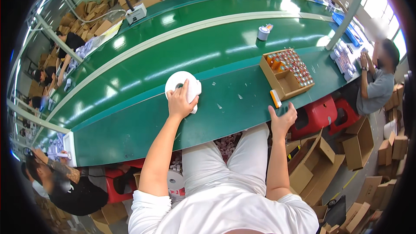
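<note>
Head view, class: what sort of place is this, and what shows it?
Probably a factory assembly line: a long green belt, a carton of small cylinders, and people working alongside.

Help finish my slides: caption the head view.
Left hand on a white disc, open right hand near an orange-and-white object and a carton of cylinders, at a green workbench.

This is a factory assembly line: a long, glossy green conveyor belt (186,56) runs beside a flat, dark-green counter (130,132), people (376,89) in black, grey and white shirts work along both sides, red plastic stools (321,115) stand close by, and brown cardboard boxes (103,27) lie piled around.
</note>
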Demonstrator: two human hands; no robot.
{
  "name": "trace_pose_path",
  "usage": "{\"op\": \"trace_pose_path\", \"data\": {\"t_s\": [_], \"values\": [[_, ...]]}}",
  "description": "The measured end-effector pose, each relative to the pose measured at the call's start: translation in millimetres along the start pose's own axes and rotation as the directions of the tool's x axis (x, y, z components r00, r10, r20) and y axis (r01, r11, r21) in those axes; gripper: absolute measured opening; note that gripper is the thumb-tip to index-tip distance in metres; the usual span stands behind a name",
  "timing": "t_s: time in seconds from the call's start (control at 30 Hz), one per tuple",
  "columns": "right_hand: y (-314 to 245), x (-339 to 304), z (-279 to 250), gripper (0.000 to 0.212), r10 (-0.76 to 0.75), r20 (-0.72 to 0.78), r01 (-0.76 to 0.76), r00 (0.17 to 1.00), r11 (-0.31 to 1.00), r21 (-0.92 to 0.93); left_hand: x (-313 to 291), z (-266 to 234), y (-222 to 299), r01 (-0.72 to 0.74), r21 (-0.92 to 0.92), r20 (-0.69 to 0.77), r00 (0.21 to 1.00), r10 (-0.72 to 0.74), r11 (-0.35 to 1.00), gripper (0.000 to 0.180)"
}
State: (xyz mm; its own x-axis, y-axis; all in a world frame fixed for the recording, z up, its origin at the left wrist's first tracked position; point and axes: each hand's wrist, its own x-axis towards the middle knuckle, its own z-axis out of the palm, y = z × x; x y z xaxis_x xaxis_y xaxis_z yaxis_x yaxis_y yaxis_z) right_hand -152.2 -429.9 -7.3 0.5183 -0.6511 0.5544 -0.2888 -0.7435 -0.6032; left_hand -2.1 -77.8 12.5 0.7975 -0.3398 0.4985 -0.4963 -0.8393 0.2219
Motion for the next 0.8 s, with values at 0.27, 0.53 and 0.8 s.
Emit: {"op": "trace_pose_path", "data": {"t_s": [0.27, 0.53, 0.8], "values": [[-66, 115, -2, 0.011, -0.372, -0.012, 0.363, 0.928, 0.899, 0.243, 7, -6, -5, 0.029, 0.014, 0.02, 0.999, -0.029, 0.999, 0.074], [-2, 207, 122, 0.032, -0.616, 0.34, 0.698, 0.71, 0.681, -0.222, 8, 22, -2, 0.01, -0.063, -0.048, 0.999, -0.013, 0.998, 0.078], [-20, 203, 110, 0.019, -0.614, 0.282, 0.624, 0.737, 0.779, 0.063, 1, 5, 0, 0.058, -0.032, -0.033, 0.998, -0.059, 0.998, 0.082]]}}
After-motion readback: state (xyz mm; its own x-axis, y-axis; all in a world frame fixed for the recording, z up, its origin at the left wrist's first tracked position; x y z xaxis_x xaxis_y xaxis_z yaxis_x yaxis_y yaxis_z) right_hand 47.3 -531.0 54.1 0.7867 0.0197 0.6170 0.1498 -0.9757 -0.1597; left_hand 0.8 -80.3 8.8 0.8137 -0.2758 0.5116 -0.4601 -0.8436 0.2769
